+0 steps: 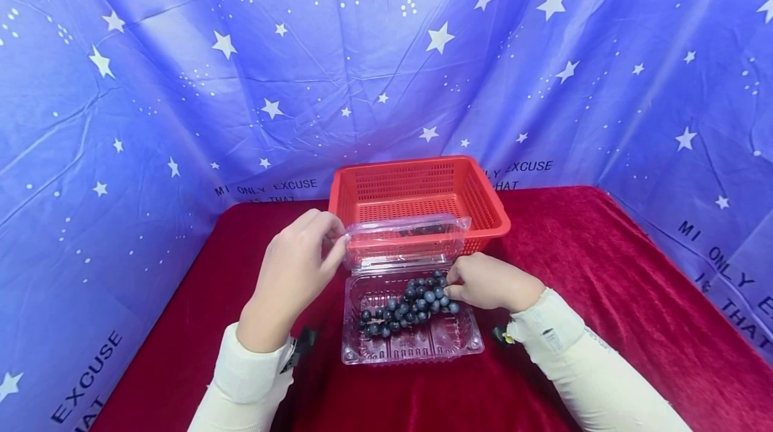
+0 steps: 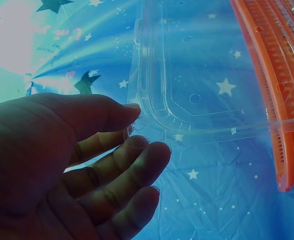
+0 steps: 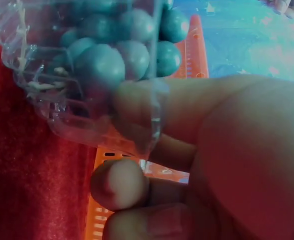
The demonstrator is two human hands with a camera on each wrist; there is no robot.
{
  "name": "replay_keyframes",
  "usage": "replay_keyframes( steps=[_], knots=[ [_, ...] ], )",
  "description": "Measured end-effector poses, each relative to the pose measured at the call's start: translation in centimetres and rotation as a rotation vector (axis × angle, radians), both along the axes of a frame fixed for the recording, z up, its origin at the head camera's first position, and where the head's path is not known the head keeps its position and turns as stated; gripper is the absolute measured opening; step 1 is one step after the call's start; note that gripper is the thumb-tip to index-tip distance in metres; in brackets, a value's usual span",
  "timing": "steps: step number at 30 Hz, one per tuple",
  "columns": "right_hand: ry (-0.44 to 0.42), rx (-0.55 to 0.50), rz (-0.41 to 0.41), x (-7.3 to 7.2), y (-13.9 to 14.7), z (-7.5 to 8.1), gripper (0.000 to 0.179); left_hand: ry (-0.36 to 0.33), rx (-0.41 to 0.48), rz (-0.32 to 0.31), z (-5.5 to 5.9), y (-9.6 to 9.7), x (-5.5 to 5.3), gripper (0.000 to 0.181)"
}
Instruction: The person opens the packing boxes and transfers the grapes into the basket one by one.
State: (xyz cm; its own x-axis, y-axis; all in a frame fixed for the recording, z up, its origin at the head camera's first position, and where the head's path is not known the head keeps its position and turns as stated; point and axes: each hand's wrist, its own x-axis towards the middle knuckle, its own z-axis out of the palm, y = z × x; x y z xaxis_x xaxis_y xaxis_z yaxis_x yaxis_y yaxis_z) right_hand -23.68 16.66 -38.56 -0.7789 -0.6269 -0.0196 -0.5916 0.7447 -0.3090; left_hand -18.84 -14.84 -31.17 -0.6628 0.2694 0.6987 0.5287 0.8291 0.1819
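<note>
A clear plastic clamshell box (image 1: 417, 350) lies with its lid (image 1: 404, 244) raised along the far side. Inside it, a bunch of dark grapes (image 1: 417, 301) stretches from the left to the upper right corner. My left hand (image 1: 298, 261) pinches the lid's left corner between thumb and fingers; the left wrist view shows the clear corner tab (image 2: 137, 131) there. At the bunch's right end, my right hand (image 1: 492, 282) reaches over the box rim. Its thumb and forefinger pinch at a grape (image 3: 102, 70), while the other fingers curl outside the clear wall.
A red plastic basket (image 1: 495, 207) stands right behind the box, and the raised lid overlaps its front. Dark red velvet cloth (image 1: 580, 271) covers the table. A blue star-printed curtain (image 1: 362, 49) closes off the back and both sides.
</note>
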Motion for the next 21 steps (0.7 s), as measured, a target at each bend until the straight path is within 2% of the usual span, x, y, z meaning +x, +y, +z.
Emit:
replay_keyframes(
  steps=[6,14,21],
  knots=[
    [-0.034,0.024,0.030,-0.22,0.00,-0.35,0.034,0.005,0.001,-0.004,0.03,0.10,0.07,0.010],
    [-0.108,0.018,0.000,-0.07,0.04,-0.05,0.030,0.006,0.002,-0.003,-0.04,0.07,0.04,0.010],
    [-0.137,0.017,0.018,-0.01,0.15,-0.04,0.027,0.003,-0.004,-0.002,-0.03,0.05,0.00,0.009]
  ],
)
